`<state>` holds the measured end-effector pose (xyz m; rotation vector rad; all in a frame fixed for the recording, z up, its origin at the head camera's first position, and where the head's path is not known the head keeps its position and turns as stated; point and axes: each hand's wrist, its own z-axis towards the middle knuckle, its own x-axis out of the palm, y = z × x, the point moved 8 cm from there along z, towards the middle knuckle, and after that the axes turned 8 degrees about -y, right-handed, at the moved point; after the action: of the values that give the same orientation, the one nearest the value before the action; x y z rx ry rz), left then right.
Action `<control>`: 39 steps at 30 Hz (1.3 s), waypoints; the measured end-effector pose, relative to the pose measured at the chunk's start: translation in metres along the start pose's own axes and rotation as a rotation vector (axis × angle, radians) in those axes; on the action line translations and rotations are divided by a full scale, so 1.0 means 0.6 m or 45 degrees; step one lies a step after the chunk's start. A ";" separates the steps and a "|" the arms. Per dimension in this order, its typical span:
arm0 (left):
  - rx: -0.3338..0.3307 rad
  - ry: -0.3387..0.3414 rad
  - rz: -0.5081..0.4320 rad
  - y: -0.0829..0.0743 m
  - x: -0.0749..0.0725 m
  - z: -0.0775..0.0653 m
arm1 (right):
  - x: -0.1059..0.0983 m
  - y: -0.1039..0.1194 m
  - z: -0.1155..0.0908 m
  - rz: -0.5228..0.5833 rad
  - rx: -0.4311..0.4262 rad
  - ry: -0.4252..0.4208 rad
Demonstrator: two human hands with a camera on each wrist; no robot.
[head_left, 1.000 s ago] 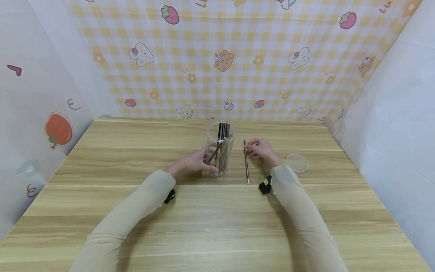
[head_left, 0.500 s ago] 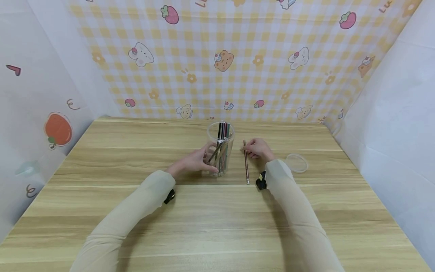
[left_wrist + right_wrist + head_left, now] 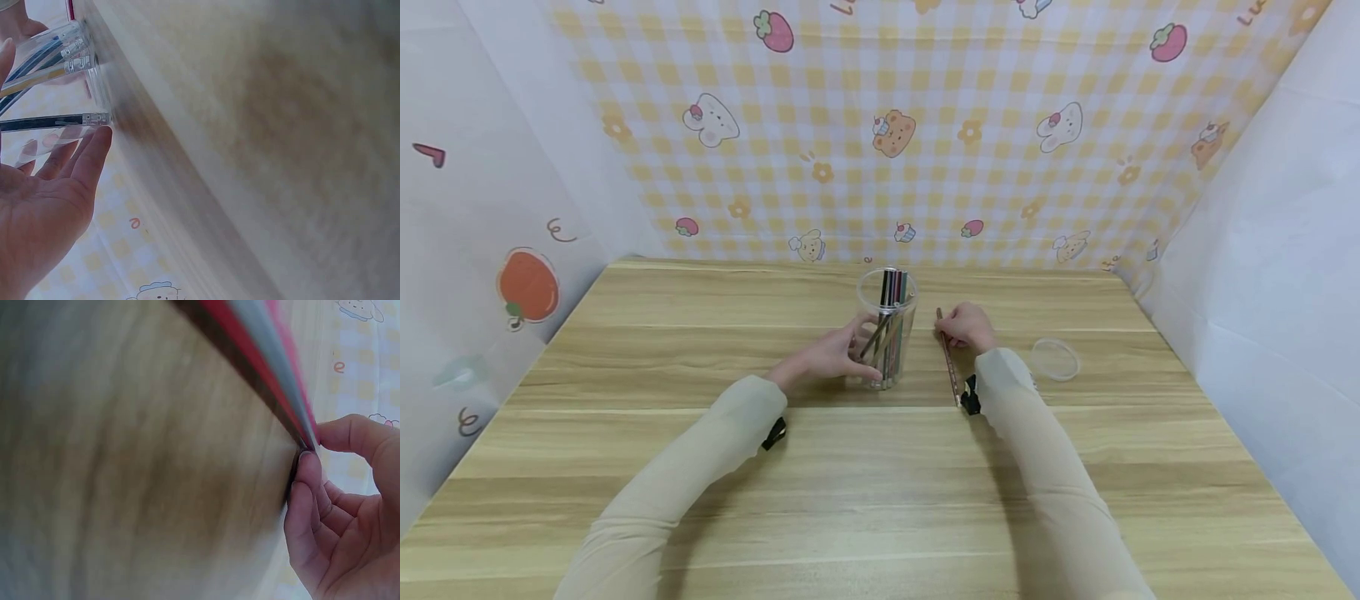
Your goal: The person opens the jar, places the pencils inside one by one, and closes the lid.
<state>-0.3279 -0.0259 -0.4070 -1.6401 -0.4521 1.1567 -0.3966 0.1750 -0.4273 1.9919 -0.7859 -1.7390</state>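
Note:
A clear plastic cup [image 3: 908, 333] stands upright on the table with several pencils [image 3: 892, 288] inside, some leaning. My left hand [image 3: 833, 352] grips the cup low on its left side; in the left wrist view the fingers [image 3: 92, 156] lie along its wall near the base, beside the pencil ends. Right of the cup, my right hand [image 3: 970, 325] pinches a single pencil [image 3: 949, 367] near its far end. That pencil shows red and silver stripes [image 3: 269, 356] in the right wrist view, held between thumb and fingertips. It slants just above or on the table; which, I cannot tell.
A round translucent lid [image 3: 1056, 360] lies on the wooden table [image 3: 865, 500], right of my right hand. Behind the table hangs a yellow checked cloth [image 3: 850, 125] with cartoon prints, and white cloth walls [image 3: 1262, 208] close in both sides.
My right hand has shifted slightly left and taken hold of the pencil. The pencil's near end has swung to the right. My left hand and the cup have stayed in place.

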 end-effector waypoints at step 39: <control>-0.010 -0.012 0.018 0.003 -0.001 0.000 | -0.135 0.095 -0.060 0.968 -0.567 -0.352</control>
<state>-0.3287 -0.0270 -0.4084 -1.6472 -0.4520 1.1754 -0.3766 0.1793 -0.3240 0.9827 -0.9693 -1.5370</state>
